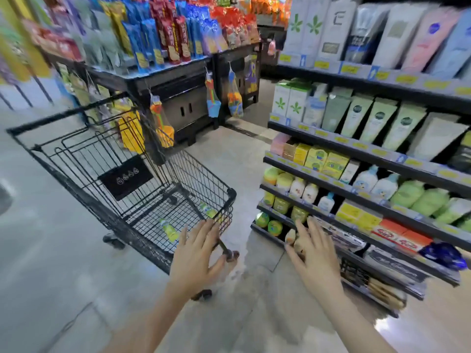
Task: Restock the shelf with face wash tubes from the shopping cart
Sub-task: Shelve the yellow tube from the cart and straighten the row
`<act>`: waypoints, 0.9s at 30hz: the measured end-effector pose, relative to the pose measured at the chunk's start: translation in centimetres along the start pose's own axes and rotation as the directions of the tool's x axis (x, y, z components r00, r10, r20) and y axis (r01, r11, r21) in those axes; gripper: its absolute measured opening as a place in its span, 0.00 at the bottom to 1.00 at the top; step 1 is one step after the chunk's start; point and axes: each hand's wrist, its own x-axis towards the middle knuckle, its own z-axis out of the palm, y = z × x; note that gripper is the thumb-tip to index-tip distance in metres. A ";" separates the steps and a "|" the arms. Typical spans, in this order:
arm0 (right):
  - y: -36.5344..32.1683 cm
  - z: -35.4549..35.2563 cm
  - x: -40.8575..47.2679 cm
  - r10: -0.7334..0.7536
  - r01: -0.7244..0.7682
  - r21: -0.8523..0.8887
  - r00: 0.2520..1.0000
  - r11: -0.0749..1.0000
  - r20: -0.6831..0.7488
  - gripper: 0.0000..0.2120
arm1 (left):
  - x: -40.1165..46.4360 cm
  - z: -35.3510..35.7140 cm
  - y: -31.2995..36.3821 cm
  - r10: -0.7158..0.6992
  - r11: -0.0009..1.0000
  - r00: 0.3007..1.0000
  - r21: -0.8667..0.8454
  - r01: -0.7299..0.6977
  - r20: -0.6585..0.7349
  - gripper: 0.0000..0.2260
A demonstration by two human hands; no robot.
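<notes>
A black wire shopping cart (76, 154) stands on the left of the aisle. Two yellow-green face wash tubes lie on its mesh floor, one (168, 230) near the front wall and one (208, 210) by the right corner. My left hand (196, 256) is open, fingers spread, just above the cart's near right corner. My right hand (314, 256) is open too, hovering in front of the low tiers of the shelf (331, 142) on the right. Pale green face wash tubes (377, 123) stand upright in a row on that shelf's second tier.
Boxes, bottles and soap bars fill the shelf's lower tiers. A black display stand (178, 82) with snack packets and hanging toy nets stands behind the cart. Grey tiled floor (229, 159) runs between the cart and the shelf.
</notes>
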 end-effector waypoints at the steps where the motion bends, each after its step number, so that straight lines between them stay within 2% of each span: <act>1: -1.7 1.2 0.0 0.005 -0.005 0.000 1.000 1.000 0.011 0.33 | -0.8 -0.3 -2.2 -0.011 1.000 1.000 0.022 0.011 0.010 0.29; 6: -10.1 5.9 1.1 0.002 -0.002 0.015 0.999 1.000 0.033 0.34 | -3.2 -1.0 -11.6 -0.090 0.995 0.993 0.050 0.086 0.080 0.30; 12: -17.2 10.1 4.7 -0.053 0.050 0.039 0.993 0.998 0.103 0.32 | -2.4 0.2 -18.6 -0.144 0.989 0.984 0.035 0.141 0.107 0.30; 18: -20.8 13.8 10.9 -0.102 0.095 0.065 0.986 0.993 0.128 0.34 | 2.1 2.0 -23.9 -0.201 0.979 0.971 0.067 0.194 0.132 0.30; 23: -22.3 17.1 17.5 -0.101 0.084 0.105 0.982 0.991 0.162 0.39 | 7.6 3.0 -27.9 -0.234 0.971 0.962 0.086 0.223 0.142 0.29; 27: -23.3 20.0 22.7 -0.023 -0.001 0.113 0.977 0.994 0.213 0.32 | 12.0 4.7 -30.8 -0.280 0.960 0.946 0.073 0.271 0.166 0.28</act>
